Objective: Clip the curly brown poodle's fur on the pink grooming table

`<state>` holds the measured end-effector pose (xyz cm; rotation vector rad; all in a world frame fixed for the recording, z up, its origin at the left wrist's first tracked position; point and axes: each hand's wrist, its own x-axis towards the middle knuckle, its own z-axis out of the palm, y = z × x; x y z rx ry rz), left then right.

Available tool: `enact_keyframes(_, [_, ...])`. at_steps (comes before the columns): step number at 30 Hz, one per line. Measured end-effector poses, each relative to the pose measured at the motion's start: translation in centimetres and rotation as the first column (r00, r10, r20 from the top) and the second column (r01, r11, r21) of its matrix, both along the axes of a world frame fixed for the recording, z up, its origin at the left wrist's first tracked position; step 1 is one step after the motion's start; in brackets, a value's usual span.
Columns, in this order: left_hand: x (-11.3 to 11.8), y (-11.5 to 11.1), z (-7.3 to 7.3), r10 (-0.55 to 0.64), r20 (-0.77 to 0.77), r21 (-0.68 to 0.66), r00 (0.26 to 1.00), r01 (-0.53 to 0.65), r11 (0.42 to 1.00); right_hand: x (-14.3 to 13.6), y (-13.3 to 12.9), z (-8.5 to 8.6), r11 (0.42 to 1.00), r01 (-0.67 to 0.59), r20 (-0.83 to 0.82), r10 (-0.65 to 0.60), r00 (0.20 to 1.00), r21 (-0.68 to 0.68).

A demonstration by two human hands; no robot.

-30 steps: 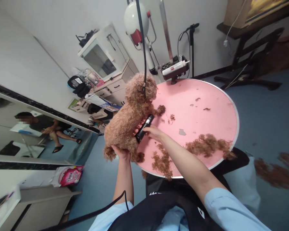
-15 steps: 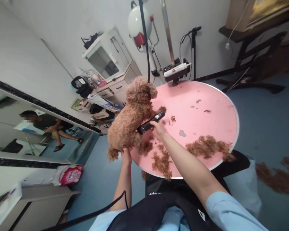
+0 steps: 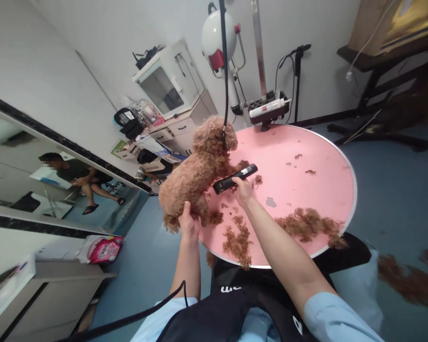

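Head view: a small brown curly dog stands at the left edge of a round pink table, tethered by a black lead.

The left hand is clamped on the dog's hindquarters; the right hand grips a black clipper against its flank. Clumps of cut fur lie on the table near the front rim.
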<state>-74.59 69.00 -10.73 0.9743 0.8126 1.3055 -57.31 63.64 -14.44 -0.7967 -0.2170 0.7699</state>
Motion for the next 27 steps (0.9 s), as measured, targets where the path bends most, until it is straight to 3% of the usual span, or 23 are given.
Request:
enact_keyframes(4, [1.0,1.1,1.9,-0.004,0.114,-0.067,0.993,0.011,0.998,-2.2,0.1,0.9,0.998,-0.04,0.009,0.039,0.999,0.052])
enact_keyframes(7, [1.1,2.1,2.3,0.022,0.14,-0.112,0.99,-0.007,0.994,-3.9,0.3,0.8,0.993,-0.11,0.027,0.109,0.994,0.035])
enact_keyframes(14, [-0.7,3.3,2.3,-0.118,0.18,0.045,0.977,0.112,0.993,-3.8,0.0,2.4,0.997,0.024,-0.057,-0.019,0.998,0.075])
enact_keyframes(20, [-1.4,3.0,2.2,-0.158,0.16,0.134,0.974,0.137,0.982,-5.4,0.2,2.9,0.978,-0.175,0.036,0.172,0.984,0.114])
enact_keyframes(24, [-1.5,3.1,1.7,-0.123,0.163,0.104,0.979,0.107,0.989,-5.1,0.1,2.6,0.985,-0.109,-0.001,0.11,0.994,0.133])
enact_keyframes(27, [-1.5,3.1,1.4,-0.114,0.166,0.111,0.98,0.097,0.989,-5.1,0.2,2.5,0.976,-0.154,-0.006,0.157,0.988,0.157])
